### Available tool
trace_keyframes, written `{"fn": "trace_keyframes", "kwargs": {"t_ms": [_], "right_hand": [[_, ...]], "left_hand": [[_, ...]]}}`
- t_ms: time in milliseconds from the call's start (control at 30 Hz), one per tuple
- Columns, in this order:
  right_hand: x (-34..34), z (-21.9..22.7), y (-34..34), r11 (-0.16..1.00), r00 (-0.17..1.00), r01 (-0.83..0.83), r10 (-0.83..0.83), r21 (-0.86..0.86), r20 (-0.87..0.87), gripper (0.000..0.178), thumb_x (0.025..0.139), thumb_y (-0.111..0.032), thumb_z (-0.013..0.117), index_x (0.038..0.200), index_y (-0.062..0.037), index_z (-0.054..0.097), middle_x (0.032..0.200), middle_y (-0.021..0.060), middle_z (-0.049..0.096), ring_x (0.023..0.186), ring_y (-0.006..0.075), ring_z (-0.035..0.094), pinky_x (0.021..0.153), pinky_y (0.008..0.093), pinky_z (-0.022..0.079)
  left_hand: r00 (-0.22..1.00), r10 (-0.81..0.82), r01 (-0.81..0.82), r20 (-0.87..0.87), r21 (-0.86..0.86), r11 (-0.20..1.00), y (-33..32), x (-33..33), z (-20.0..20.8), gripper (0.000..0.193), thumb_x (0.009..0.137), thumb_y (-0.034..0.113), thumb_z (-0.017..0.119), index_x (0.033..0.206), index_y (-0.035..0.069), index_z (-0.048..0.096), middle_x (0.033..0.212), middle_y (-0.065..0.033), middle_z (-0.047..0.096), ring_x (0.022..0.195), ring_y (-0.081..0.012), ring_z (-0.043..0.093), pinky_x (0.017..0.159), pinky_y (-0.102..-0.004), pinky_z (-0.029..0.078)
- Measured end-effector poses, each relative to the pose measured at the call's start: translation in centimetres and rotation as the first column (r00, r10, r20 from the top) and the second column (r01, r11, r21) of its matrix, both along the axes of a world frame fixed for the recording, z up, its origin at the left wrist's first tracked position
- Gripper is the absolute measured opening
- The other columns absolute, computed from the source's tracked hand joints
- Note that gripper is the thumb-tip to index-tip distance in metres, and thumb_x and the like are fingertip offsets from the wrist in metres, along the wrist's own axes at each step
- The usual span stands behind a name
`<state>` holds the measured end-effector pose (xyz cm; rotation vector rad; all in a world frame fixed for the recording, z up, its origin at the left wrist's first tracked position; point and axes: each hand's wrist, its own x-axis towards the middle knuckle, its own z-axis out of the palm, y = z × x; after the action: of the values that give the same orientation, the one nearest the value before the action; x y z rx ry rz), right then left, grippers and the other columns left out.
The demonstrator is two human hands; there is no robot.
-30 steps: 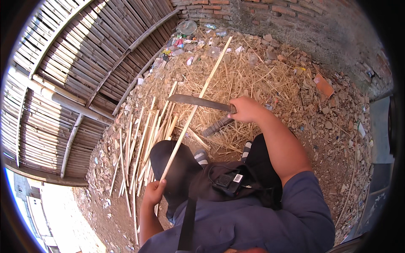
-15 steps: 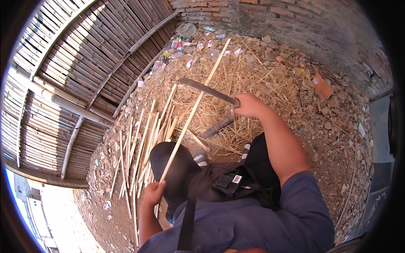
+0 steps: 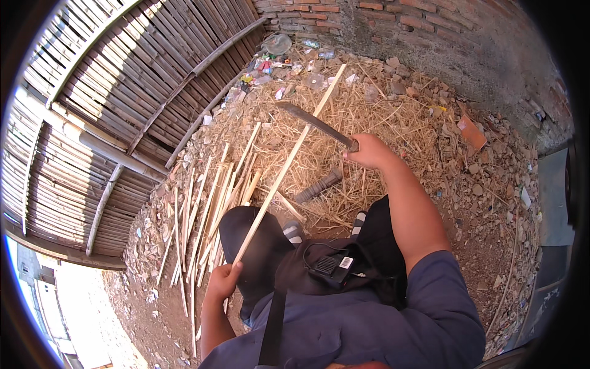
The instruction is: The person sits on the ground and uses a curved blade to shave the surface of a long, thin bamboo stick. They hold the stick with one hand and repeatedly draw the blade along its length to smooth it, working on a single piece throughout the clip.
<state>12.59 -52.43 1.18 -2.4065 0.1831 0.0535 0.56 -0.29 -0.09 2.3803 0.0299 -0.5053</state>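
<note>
My left hand (image 3: 225, 281) is closed round the near end of a long pale bamboo strip (image 3: 286, 166). The strip slants away over my left knee to the far right. In my right hand (image 3: 369, 151) is the handle of a curved machete (image 3: 316, 123), its dark blade pointing left. The blade lies across the upper part of the strip; whether they touch I cannot tell. Below my right hand, a dark ridged cylindrical piece (image 3: 318, 186) rests on the shavings. Left of my knee lies a bundle of split bamboo strips (image 3: 212, 206).
Straw-like shavings (image 3: 387, 123) cover the ground before me, with rubble around them. A slatted bamboo wall (image 3: 141, 92) stands at left, a brick wall (image 3: 442, 43) at the back. Plastic litter (image 3: 270, 64) lies in the far corner. A black device (image 3: 332, 265) sits on my lap.
The machete and my right hand have shifted slightly right. The far end of the bamboo strip has swung a little right and nearer. My left hand stays on its near end.
</note>
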Motion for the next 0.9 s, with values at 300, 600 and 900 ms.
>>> {"fn": "trace_keyframes", "kwargs": {"t_ms": [300,600,900], "right_hand": [[-1.3,0.1,5.7,0.896,0.906,-0.422,0.413,-0.139,-0.093,0.031,0.081,-0.034,0.078,0.096,-0.0083,0.07,0.088,0.0152,0.071,0.089,0.0355,0.07,0.078,0.0461,0.054],[-0.1,0.2,1.5,0.991,0.995,-0.099,0.097,-0.085,-0.033,0.038,0.082,-0.035,0.079,0.101,-0.0041,0.07,0.091,0.0173,0.07,0.089,0.034,0.069,0.079,0.0446,0.053],[-0.8,0.2,3.1,0.955,0.959,-0.283,0.283,-0.09,-0.013,0.037,0.082,-0.032,0.079,0.104,-0.0043,0.07,0.089,0.0189,0.07,0.086,0.0349,0.069,0.076,0.0445,0.052]], "left_hand": [[0.997,0.056,-0.059,-0.045,-0.073,0.996,0.2,-0.2,-0.2,0.054,0.099,0.045,0.063,0.066,0.002,0.061,0.061,0.0048,0.051,0.06,-0.0061,0.043,0.053,-0.0297,0.035],[0.999,0.04,-0.04,-0.014,-0.042,0.998,0.2,-0.2,-0.5,0.056,0.099,0.046,0.062,0.068,-0.001,0.062,0.06,0.0011,0.052,0.062,-0.0084,0.046,0.054,-0.033,0.039],[1.0,0.008,-0.008,0.006,-0.041,0.999,-0.2,-0.2,0.1,0.058,0.1,0.046,0.061,0.064,0.001,0.056,0.059,0.0023,0.048,0.06,-0.008,0.042,0.052,-0.0327,0.036]]}}
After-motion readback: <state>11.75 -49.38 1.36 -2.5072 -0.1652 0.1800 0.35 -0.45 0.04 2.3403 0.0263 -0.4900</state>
